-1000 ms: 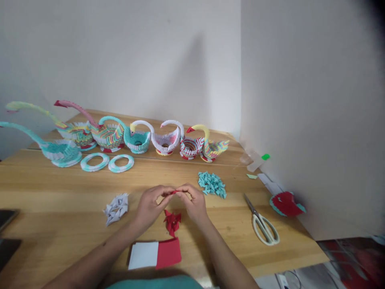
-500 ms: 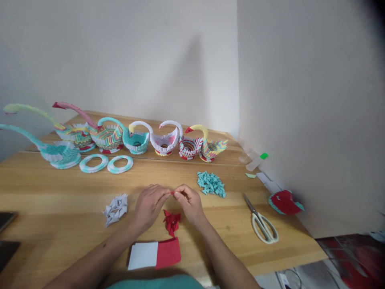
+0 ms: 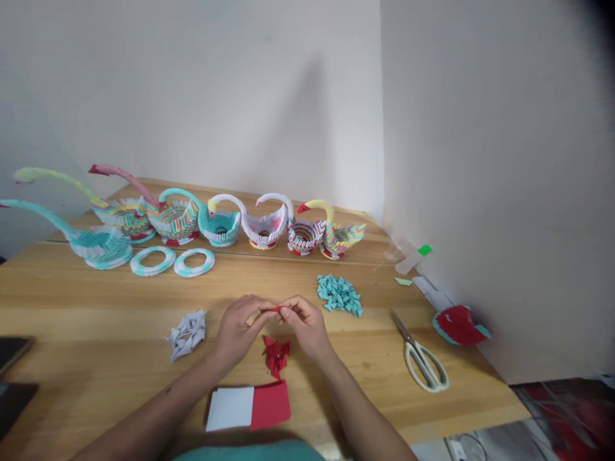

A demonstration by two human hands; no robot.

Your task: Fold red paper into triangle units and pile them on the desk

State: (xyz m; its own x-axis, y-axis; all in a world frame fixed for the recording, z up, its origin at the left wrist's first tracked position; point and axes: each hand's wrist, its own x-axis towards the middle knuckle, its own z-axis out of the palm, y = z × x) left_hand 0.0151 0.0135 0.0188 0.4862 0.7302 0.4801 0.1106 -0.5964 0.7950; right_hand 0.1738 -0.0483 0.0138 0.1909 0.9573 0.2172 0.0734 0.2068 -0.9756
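My left hand and my right hand meet above the wooden table, pinching a small folded red paper piece between their fingertips. Just below them lies a little heap of folded red pieces. Nearer to me lie a red paper sheet and a white paper sheet, side by side. A heap of white folded pieces is to the left of my left hand, and a heap of teal folded pieces is beyond my right hand.
A row of paper swans stands along the back, with two teal-and-white rings in front. Scissors lie at the right, beside a red and teal paper piece against the wall. Dark devices sit at the left edge.
My hands have stayed together on the red piece, with only small finger shifts. The view has moved slightly.
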